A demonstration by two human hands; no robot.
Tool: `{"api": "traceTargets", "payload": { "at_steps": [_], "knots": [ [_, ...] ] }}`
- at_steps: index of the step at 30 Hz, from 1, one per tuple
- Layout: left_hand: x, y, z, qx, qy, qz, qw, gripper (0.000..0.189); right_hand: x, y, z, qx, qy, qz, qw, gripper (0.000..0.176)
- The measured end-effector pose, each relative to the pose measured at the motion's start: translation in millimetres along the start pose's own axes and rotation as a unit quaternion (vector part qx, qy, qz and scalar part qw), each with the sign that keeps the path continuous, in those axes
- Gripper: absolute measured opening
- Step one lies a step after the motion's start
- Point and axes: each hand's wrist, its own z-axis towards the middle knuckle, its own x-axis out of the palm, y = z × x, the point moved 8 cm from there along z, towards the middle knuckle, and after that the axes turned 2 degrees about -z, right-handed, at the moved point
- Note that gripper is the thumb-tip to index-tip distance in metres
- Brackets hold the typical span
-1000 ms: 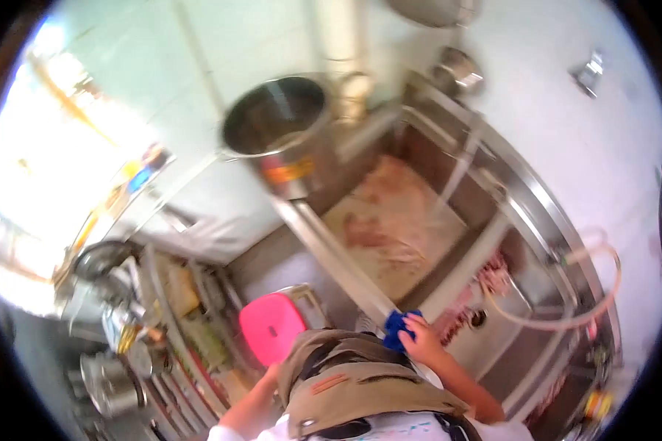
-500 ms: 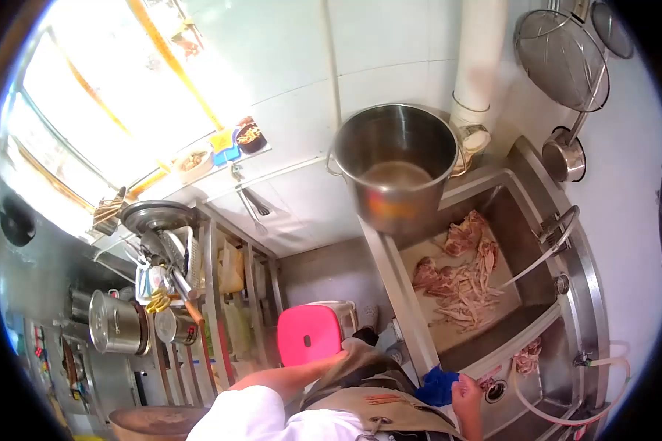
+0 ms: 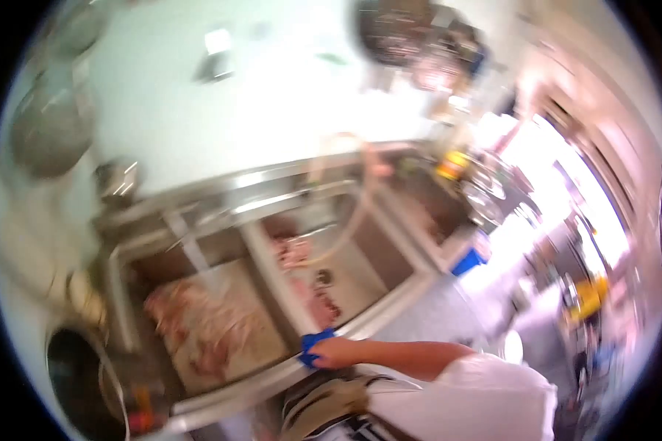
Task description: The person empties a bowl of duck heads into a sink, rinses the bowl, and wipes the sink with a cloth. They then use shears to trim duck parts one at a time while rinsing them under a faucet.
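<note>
My right hand is closed around a crumpled blue cloth at the front rim of the double steel sink. Raw meat pieces lie in the left basin below a faucet, at left of the cloth. More raw meat is in the right basin near its drain. My left hand is out of the frame. The whole picture is smeared by motion.
A large steel pot stands beyond the sink's left end. A pale hose loops over the right basin. Strainers and a small pan hang on the left wall. A yellow-labelled container is at the right.
My view has swung right, so the sink now fills the middle, and the window and pink stool are gone from sight. My right hand keeps the blue cloth; my left arm has left the frame.
</note>
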Motion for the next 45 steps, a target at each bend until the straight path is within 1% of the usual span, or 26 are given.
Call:
{"api": "traceTargets", "payload": {
  "at_steps": [1, 2, 6, 9, 13, 15, 18, 21, 25, 27, 28, 29, 30, 32, 33, 34, 35, 36, 37, 38, 39, 40, 41, 42, 44, 45],
  "knots": [
    [-3.8, -26.4, 8.7, 0.019, -0.003, 0.015, 1.0, 0.026, 1.5, -5.0, -4.0, -0.016, -0.039, 0.022, 0.999, 0.036],
    [-5.0, -50.3, 11.4, 0.036, -0.011, 0.023, 0.999, 0.026, 10.8, -2.8, -1.2, -0.056, -0.068, 0.035, 0.996, 0.036],
    [16.6, -116.9, 10.4, 0.086, -0.01, 0.056, 0.995, 0.025, 12.5, -13.1, -12.1, -0.055, -0.078, 0.058, 0.994, 0.034],
    [45.0, -141.5, 5.5, 0.092, 0.004, 0.078, 0.993, 0.024, 20.4, -43.1, -19.7, -0.048, -0.075, 0.06, 0.994, 0.034],
    [77.6, -142.5, 1.2, 0.068, 0.009, 0.095, 0.993, 0.023, 25.1, -81.4, -36.4, 0.008, -0.086, 0.08, 0.993, 0.033],
    [87.9, -135.4, -1.5, 0.049, 0.002, 0.097, 0.994, 0.023, 28.7, -93.8, -43.0, 0.013, -0.085, 0.082, 0.993, 0.032],
    [96.0, -119.9, -7.2, 0.019, -0.015, 0.096, 0.995, 0.022, 29.3, -104.0, -46.3, -0.018, -0.074, 0.072, 0.994, 0.031],
    [96.9, -98.7, -18.2, -0.007, -0.039, 0.084, 0.996, 0.021, 32.5, -112.5, -30.7, -0.039, -0.062, 0.073, 0.995, 0.031],
    [88.6, -62.8, -45.5, -0.039, -0.079, 0.055, 0.995, 0.021, 1.2, -109.5, -35.4, -0.067, -0.13, 0.102, 0.984, 0.032],
    [84.7, -42.3, -61.6, -0.052, -0.094, 0.038, 0.994, 0.02, -1.9, -117.9, -36.7, -0.058, -0.149, 0.121, 0.98, 0.033],
    [75.8, -23.6, -76.7, -0.057, -0.105, 0.03, 0.992, 0.02, 1.9, -114.4, -30.7, -0.069, -0.147, 0.129, 0.978, 0.034],
    [70.0, -7.1, -94.9, -0.072, -0.124, 0.017, 0.99, 0.02, 19.2, -125.5, -19.4, -0.037, -0.094, 0.112, 0.989, 0.036],
    [63.4, 17.3, -116.4, -0.086, -0.132, 0.011, 0.987, 0.02, -9.1, -112.0, -37.4, -0.024, -0.088, 0.125, 0.988, 0.04],
    [59.4, 58.8, -163.1, -0.124, -0.133, 0.01, 0.983, 0.019, -5.5, -110.6, -33.2, -0.071, -0.114, 0.123, 0.983, 0.044],
    [62.4, 74.1, -184.1, -0.142, -0.123, 0.001, 0.982, 0.019, -8.9, -106.2, -33.8, -0.048, -0.098, 0.141, 0.984, 0.043],
    [66.0, 86.8, -206.8, -0.158, -0.114, -0.025, 0.98, 0.019, 1.9, -112.5, -24.7, -0.093, -0.118, 0.149, 0.977, 0.042],
    [70.5, 96.9, -223.0, -0.173, -0.095, -0.059, 0.979, 0.019, 11.1, -117.8, -12.4, -0.12, -0.123, 0.12, 0.978, 0.042],
    [72.4, 104.5, -240.9, -0.189, -0.084, -0.112, 0.972, 0.019, 29.9, -134.0, -0.7, -0.129, -0.128, 0.17, 0.969, 0.042],
    [69.5, 111.4, -260.8, -0.207, -0.072, -0.189, 0.957, 0.021, 9.0, -97.8, -1.7, -0.122, -0.055, 0.167, 0.977, 0.042],
    [71.4, 120.2, -276.7, -0.211, -0.046, -0.255, 0.942, 0.023, 10.3, -90.9, 6.1, -0.136, -0.03, 0.19, 0.972, 0.043],
    [67.1, 121.8, -303.0, -0.213, -0.051, -0.332, 0.917, 0.025, 14.0, -91.6, 16.8, -0.166, -0.029, 0.127, 0.977, 0.042],
    [68.0, 125.5, -327.8, -0.211, -0.046, -0.4, 0.891, 0.027, 12.3, -88.3, 28.9, -0.175, -0.036, 0.131, 0.975, 0.04],
    [76.2, 169.9, -337.8, -0.247, -0.014, -0.469, 0.848, 0.032, 9.0, -87.7, 38.3, -0.177, -0.045, 0.138, 0.973, 0.038],
    [70.1, 161.6, -364.3, -0.253, -0.026, -0.497, 0.83, 0.034, 3.3, -82.8, 47.7, -0.175, -0.056, 0.145, 0.972, 0.036],
    [58.3, 202.7, -388.2, -0.176, -0.053, -0.595, 0.782, 0.044, -14.7, -57.2, 54.5, -0.194, -0.059, 0.148, 0.968, 0.032],
    [36.5, 197.3, -393.6, -0.083, -0.144, -0.655, 0.737, 0.049, -17.3, -56.4, 64.3, -0.201, -0.059, 0.151, 0.966, 0.031]
  ]
}}
